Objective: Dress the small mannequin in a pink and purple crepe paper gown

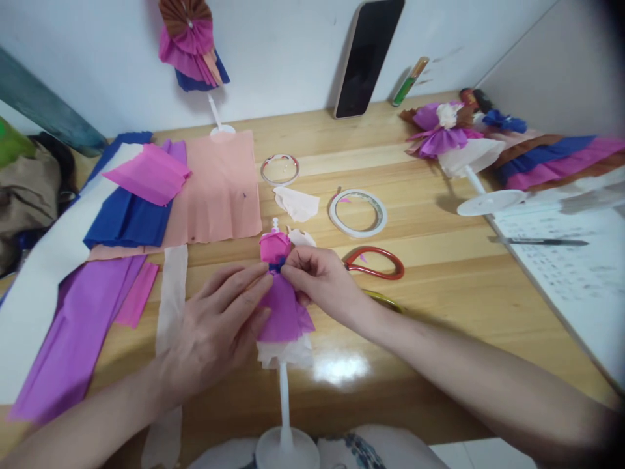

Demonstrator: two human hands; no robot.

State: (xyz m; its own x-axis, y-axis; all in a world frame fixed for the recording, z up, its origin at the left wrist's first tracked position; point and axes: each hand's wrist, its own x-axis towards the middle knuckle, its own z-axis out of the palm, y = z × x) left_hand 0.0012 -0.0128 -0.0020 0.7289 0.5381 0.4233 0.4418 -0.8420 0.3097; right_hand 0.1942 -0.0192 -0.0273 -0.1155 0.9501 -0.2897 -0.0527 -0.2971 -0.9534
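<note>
Center of frame: paper-dressed figure (pixel 286 319), lying on a wooden tabletop (pixel 439 280), its white stand (pixel 285 404) pointing toward the lower edge. Composed, from top down, of a pink bodice (pixel 275 247), a dark blue band (pixel 276 268) at the waist, a purple skirt (pixel 280 299) and a white ruffle (pixel 288 354).

Left of center: left hand (pixel 209 326), palm down; fingers nearly straight and close together, tips resting at the waist; contact between thumb and fingers impossible to tell. Right of waist: right hand (pixel 317 273), thumb and forefinger pinching at the blue band's right end, remaining fingers curled.

Above and to the right of the figure: white tape ring (pixel 359 233) and smaller red-patterned ring (pixel 262 171), both flat. Just beside the right hand: red handle (pixel 401 266), with a yellow-green handle (pixel 383 298) partly hidden by the forearm.

Left side of frame: overlapping peach (pixel 222 189), blue (pixel 131 218), pink (pixel 149 174) and purple sheets (pixel 78 339). Upper left: upright pleated ornament (pixel 193 52) in brown, pink and blue. Top, right of center: dark-screened phone (pixel 370 58), leaning on the wall. Upper right: second dressed figure (pixel 442 140), tipped over, round base toward the viewer. Right edge: written page (pixel 561 280) beneath a dark pen (pixel 549 241).
</note>
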